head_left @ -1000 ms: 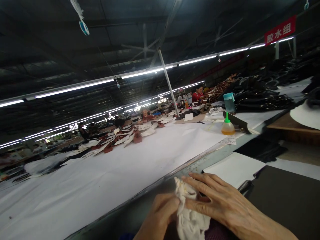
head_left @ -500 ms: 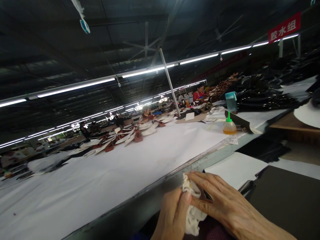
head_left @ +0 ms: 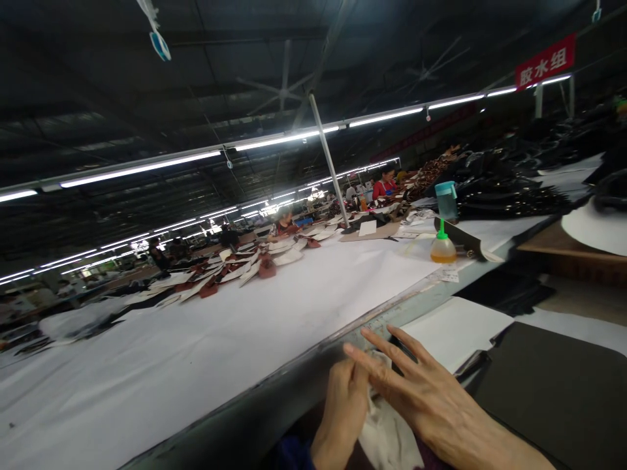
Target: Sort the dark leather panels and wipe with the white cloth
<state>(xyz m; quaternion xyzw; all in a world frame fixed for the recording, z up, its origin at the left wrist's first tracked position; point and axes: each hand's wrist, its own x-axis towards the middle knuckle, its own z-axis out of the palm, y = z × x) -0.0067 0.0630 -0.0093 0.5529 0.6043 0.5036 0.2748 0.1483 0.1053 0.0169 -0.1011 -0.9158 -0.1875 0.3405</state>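
Note:
A crumpled off-white cloth (head_left: 389,431) hangs between my two hands at the table's near edge. My left hand (head_left: 343,401) is closed on its upper part. Across it lies my right hand (head_left: 424,391), its fingers stretched and spread, the index finger over the left hand's knuckles. Its thumb is hidden, and part of the cloth is covered by both hands. Beyond them runs a long table (head_left: 235,339) covered with white paper.
A squeeze bottle of amber liquid (head_left: 443,247) with a green nozzle and a blue-lidded cup (head_left: 446,200) stand on the table. White and brown pieces (head_left: 245,264) are heaped farther off. Dark sheets (head_left: 558,385) lie to the right. A person in red (head_left: 383,187) sits in the background.
My right hand's fingers have straightened and spread from around the cloth. The cloth's upper end is now mostly covered, and its lower part hangs wider. The view has shifted slightly.

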